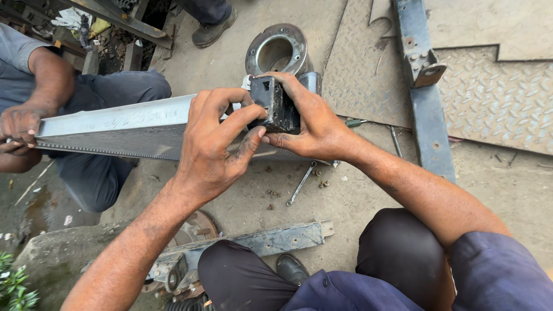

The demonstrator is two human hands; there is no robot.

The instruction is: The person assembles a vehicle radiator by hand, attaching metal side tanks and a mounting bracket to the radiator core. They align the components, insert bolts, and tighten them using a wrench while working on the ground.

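A long flat radiator core (124, 129) with a grey top rail and finned side lies across the scene, held up off the ground. At its right end sits a black plastic end piece (277, 105). My left hand (216, 144) grips that end from the left, thumb pressed against the black piece. From the right, my right hand (314, 124) wraps around the same black piece. A second person crouches at the far left, one hand (20, 125) holding the other end of the core.
A round metal housing (277, 50) stands just behind the black piece. A spanner (300, 184) and loose bolts (324, 184) lie on the concrete below. A steel beam (423, 86) and chequer plate (495, 92) are at right; a metal bracket (271, 241) lies by my knees.
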